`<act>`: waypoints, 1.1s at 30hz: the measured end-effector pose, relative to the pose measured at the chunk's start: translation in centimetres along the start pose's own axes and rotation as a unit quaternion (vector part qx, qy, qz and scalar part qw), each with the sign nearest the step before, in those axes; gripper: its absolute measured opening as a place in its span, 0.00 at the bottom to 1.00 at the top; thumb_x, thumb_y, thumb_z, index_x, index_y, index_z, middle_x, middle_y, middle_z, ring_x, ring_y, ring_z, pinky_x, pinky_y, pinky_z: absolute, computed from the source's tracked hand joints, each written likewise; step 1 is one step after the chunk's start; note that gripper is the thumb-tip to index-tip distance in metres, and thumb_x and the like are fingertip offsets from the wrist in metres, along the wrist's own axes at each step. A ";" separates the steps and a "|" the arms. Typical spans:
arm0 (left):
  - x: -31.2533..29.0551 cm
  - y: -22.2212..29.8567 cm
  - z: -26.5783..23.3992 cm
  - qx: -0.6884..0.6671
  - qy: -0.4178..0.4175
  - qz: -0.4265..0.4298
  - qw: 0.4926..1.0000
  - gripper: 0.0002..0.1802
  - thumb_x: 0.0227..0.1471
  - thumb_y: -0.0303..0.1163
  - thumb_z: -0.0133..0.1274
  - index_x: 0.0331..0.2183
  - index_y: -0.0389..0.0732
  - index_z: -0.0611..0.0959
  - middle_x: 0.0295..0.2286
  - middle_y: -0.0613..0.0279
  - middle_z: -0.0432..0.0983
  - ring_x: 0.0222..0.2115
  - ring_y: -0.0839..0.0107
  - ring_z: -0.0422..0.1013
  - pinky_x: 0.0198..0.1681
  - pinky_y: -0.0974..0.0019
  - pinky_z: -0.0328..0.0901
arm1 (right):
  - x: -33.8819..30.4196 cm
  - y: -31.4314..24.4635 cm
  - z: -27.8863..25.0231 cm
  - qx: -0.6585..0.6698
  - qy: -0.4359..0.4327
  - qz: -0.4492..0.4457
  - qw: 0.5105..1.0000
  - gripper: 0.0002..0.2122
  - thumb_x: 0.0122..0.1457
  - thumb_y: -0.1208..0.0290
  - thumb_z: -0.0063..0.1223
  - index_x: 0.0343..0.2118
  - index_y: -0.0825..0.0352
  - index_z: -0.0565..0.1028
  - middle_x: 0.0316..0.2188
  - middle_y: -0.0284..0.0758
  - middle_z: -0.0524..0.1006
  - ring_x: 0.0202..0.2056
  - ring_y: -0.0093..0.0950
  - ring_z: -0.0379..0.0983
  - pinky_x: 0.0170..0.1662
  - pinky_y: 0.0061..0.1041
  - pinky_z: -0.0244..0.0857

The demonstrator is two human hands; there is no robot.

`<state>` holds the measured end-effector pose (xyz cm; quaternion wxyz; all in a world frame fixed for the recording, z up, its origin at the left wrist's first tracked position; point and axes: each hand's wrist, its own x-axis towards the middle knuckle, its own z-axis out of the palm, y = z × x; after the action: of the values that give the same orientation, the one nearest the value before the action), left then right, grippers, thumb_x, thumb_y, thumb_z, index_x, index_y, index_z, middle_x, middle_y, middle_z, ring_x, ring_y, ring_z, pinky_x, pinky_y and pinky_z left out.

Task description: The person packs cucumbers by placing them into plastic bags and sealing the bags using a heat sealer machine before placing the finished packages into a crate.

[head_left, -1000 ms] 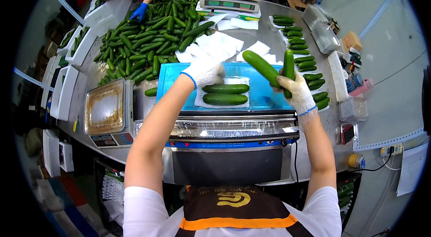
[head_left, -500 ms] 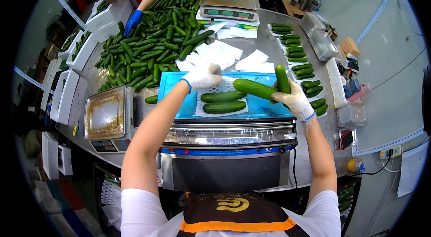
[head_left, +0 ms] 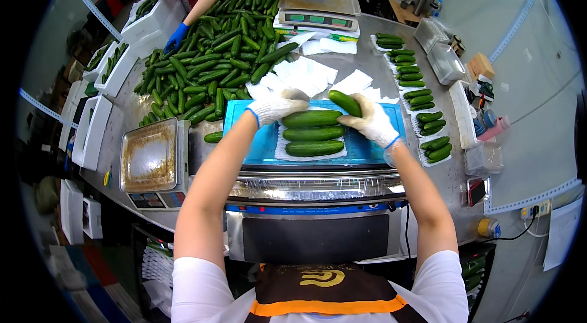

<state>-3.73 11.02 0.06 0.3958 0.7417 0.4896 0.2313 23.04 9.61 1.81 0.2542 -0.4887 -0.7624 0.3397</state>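
Note:
Two cucumbers (head_left: 315, 141) lie side by side on a white foam net (head_left: 280, 150) on the blue board (head_left: 238, 136) in front of me. A third cucumber (head_left: 312, 118) lies along their far side. My left hand (head_left: 280, 106), in a white knit glove, is closed at the far left of that third cucumber; what its fingertips hold is hidden. Another cucumber (head_left: 344, 103) is gripped in my gloved right hand (head_left: 372, 122), tilted above the far right of the row. My right thumb reaches to the third cucumber's right end.
A wrapping machine (head_left: 315, 185) stands nearest me. Beyond the board are white sheets (head_left: 309, 77), a scale (head_left: 321, 2) and a cucumber pile (head_left: 208, 60), where a co-worker's blue-gloved hand (head_left: 177, 37) reaches. Another scale (head_left: 150, 155) stands left; packed cucumbers (head_left: 419, 100) line the right.
My right hand has moved left and inward; one of its two cucumbers now lies beside the pair on the net. My left hand has shifted slightly right. The view has moved a little.

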 end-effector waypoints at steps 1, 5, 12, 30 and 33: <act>-1.0 1.6 -0.8 -0.042 -0.010 -0.069 0.997 0.24 0.52 0.42 0.49 0.45 0.34 0.77 0.38 0.54 0.77 0.38 0.67 0.72 0.42 0.67 0.65 | -0.4 0.3 -0.8 -0.013 0.027 -0.003 1.000 0.25 0.47 0.61 0.63 0.46 0.67 0.70 0.37 0.43 0.76 0.40 0.33 0.74 0.45 0.27 0.65; -3.0 0.7 -1.1 -0.162 0.036 -0.117 0.979 0.26 0.57 0.49 0.45 0.44 0.36 0.77 0.35 0.59 0.78 0.35 0.73 0.72 0.38 0.71 0.65 | -1.7 -2.6 -1.1 0.008 0.052 0.000 0.999 0.20 0.54 0.61 0.56 0.46 0.67 0.70 0.33 0.46 0.77 0.37 0.37 0.75 0.42 0.29 0.68; -3.8 -0.3 -0.2 -0.169 0.105 -0.094 0.975 0.24 0.59 0.47 0.41 0.42 0.35 0.78 0.32 0.56 0.78 0.32 0.70 0.72 0.35 0.68 0.66 | -1.3 -6.0 3.1 -0.266 -0.014 -0.349 0.899 0.17 0.47 0.62 0.61 0.37 0.66 0.74 0.27 0.41 0.75 0.31 0.40 0.72 0.35 0.37 0.66; -7.3 2.0 5.9 0.060 0.224 -0.039 0.972 0.25 0.54 0.45 0.47 0.49 0.40 0.71 0.47 0.47 0.68 0.50 0.50 0.63 0.54 0.58 0.58 | -2.6 -1.9 6.7 -0.030 0.116 -0.015 0.993 0.26 0.58 0.56 0.46 0.54 0.71 0.64 0.51 0.51 0.67 0.52 0.46 0.63 0.55 0.37 0.57; -7.2 1.9 6.0 0.072 0.242 -0.031 0.967 0.24 0.54 0.43 0.47 0.48 0.39 0.71 0.47 0.46 0.68 0.50 0.49 0.63 0.53 0.56 0.59 | -2.3 -2.7 6.6 -0.044 0.108 -0.001 0.993 0.25 0.58 0.56 0.46 0.51 0.71 0.66 0.50 0.51 0.68 0.52 0.46 0.64 0.55 0.36 0.57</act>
<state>-1.28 1.92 -1.52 0.2180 0.6746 0.6089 0.3558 17.69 4.92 -0.50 0.3136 -0.5322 -0.7452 0.2512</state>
